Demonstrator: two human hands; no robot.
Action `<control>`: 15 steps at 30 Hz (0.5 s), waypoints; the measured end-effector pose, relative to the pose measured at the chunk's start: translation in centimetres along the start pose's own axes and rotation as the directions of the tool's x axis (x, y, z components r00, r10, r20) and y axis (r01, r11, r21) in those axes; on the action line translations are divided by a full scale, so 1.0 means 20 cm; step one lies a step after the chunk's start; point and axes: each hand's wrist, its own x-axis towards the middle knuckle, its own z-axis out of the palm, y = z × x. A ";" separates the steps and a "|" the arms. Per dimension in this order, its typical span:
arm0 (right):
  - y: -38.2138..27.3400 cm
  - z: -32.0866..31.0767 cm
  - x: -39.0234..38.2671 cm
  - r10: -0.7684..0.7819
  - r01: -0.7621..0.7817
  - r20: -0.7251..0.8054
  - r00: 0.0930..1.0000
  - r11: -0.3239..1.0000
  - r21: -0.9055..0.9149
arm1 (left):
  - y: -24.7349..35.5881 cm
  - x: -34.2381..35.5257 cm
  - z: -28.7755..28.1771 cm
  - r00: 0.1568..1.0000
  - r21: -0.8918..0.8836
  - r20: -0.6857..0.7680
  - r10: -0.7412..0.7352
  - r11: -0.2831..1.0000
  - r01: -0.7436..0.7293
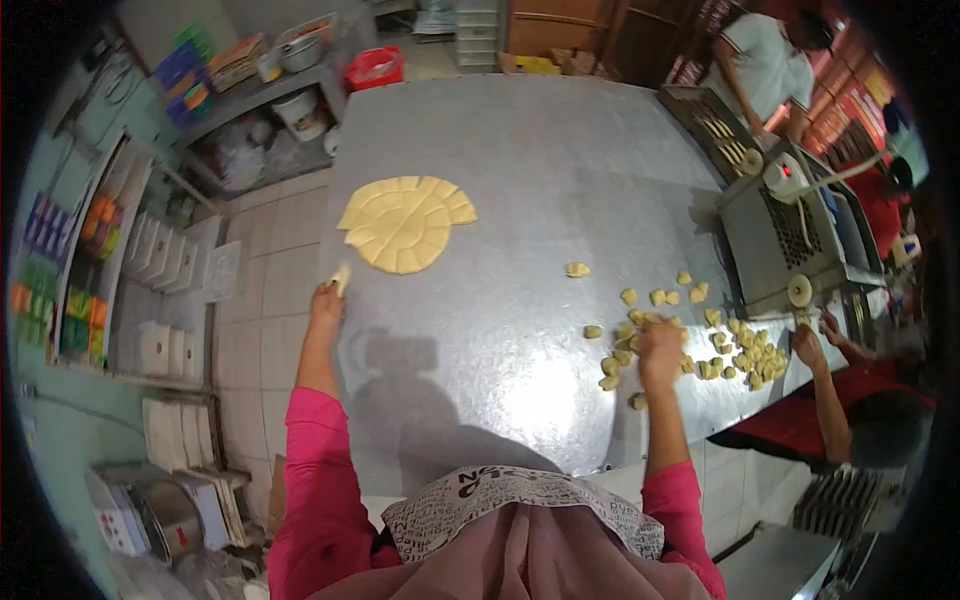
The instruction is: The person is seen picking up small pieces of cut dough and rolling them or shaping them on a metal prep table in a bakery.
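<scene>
A flattened round sheet of pale yellow dough (402, 228), scored into segments, lies on the metal table (520, 140) toward the far left. At the table's left edge, my left hand (326, 302) is closed on a small piece of dough (341, 276), slightly blurred. My right hand (659, 352) is over a scatter of small dough lumps (610, 382) on the right, touching or just above them. Its fingertips point down and are hidden among the lumps. More dough lumps (760, 358) are heaped farther right, and a lone lump (578, 269) sits nearer the middle.
A metal machine with rollers (775, 230) stands along the table's right side. Beside it a co-worker's hands (808, 345) reach in near the heaped lumps; another person (765, 65) stands behind. Shelves with boxes (170, 250) line the left wall. A red basin (375, 68) is beyond the far edge.
</scene>
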 end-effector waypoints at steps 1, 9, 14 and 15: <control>0.05 -0.08 -0.03 0.119 -0.126 -0.076 0.990 0.987 -0.097 | 0.01 -0.08 0.02 0.997 0.042 0.051 -0.060 0.997 0.058; -0.60 -0.36 -0.08 -0.192 -0.032 0.302 0.934 0.795 0.606 | 0.16 -1.09 0.36 0.833 0.173 0.552 -0.032 0.982 -0.077; -0.98 -0.37 -0.13 -0.539 0.251 0.229 0.811 0.673 0.695 | 0.17 -1.43 0.62 0.606 -0.017 0.776 0.175 0.966 -0.257; -0.98 -0.37 -0.15 -0.545 0.220 0.317 0.776 0.705 0.674 | 0.20 -1.47 0.65 0.571 -0.007 0.805 0.162 0.965 -0.264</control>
